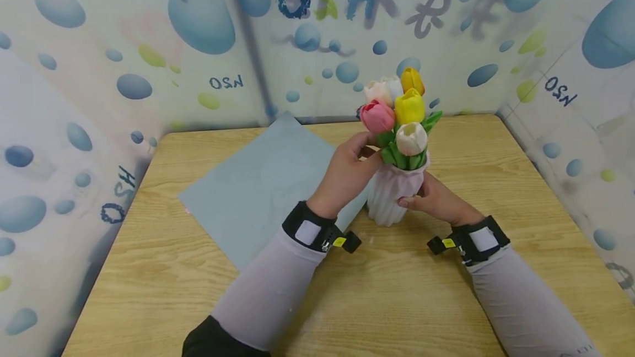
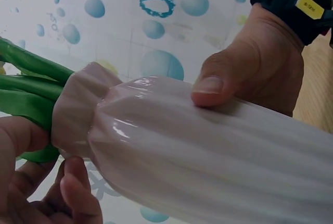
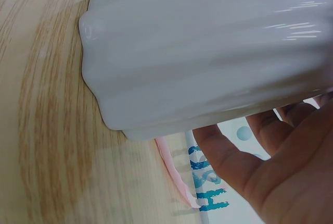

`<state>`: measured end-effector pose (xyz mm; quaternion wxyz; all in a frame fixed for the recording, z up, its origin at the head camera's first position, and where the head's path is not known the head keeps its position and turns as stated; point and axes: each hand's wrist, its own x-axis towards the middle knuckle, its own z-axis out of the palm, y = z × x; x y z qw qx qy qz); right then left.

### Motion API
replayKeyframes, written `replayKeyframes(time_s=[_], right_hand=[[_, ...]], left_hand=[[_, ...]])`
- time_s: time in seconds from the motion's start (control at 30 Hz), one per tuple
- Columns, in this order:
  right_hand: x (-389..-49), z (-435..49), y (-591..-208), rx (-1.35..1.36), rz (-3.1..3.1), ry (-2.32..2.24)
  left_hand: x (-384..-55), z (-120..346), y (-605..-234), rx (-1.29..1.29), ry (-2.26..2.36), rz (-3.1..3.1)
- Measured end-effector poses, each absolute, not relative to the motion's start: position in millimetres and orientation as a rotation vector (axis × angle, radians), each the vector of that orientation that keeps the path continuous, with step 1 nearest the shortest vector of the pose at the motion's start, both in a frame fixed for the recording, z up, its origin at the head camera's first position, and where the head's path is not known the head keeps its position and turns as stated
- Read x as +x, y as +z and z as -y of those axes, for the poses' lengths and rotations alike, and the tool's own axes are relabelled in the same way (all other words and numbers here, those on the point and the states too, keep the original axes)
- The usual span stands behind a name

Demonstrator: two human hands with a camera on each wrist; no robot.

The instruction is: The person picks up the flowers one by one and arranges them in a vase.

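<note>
A pale ribbed vase (image 1: pixel 389 194) with a ruffled rim stands on the table and holds a bunch of artificial tulips (image 1: pixel 409 106) in pink, yellow and white. My right hand (image 1: pixel 441 200) grips the vase's side, its thumb on the front and its other fingers behind. At the rim, my left hand (image 1: pixel 349 172) pinches the green leaves and stems (image 2: pixel 36 96) from the left. The right wrist view shows the vase's scalloped base (image 3: pixel 99 88) at the wood surface, with the right fingers (image 3: pixel 223 156) against the side.
A light blue-grey sheet (image 1: pixel 263 180) lies slantwise on the wooden table (image 1: pixel 149 269), left of the vase. Behind the vase, a thin pink strip (image 3: pixel 174 174) lies on the table. Patterned walls (image 1: pixel 307 81) with blue dots close in the back and sides.
</note>
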<state>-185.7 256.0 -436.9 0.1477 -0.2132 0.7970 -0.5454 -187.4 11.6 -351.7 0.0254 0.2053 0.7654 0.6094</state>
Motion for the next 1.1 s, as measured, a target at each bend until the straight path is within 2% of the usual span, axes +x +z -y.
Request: replayKeyframes(time_s=[0.5, 1.1], right_hand=[[-185, -265, -437, -0.564, -2.333, -1.518], [-175, -285, -411, -0.548, -2.476, -1.077]], left_hand=[[-181, -7, -366, 0.637, 1.833, -2.436], [-180, 78, -395, 0.399, 1.696, -2.692]])
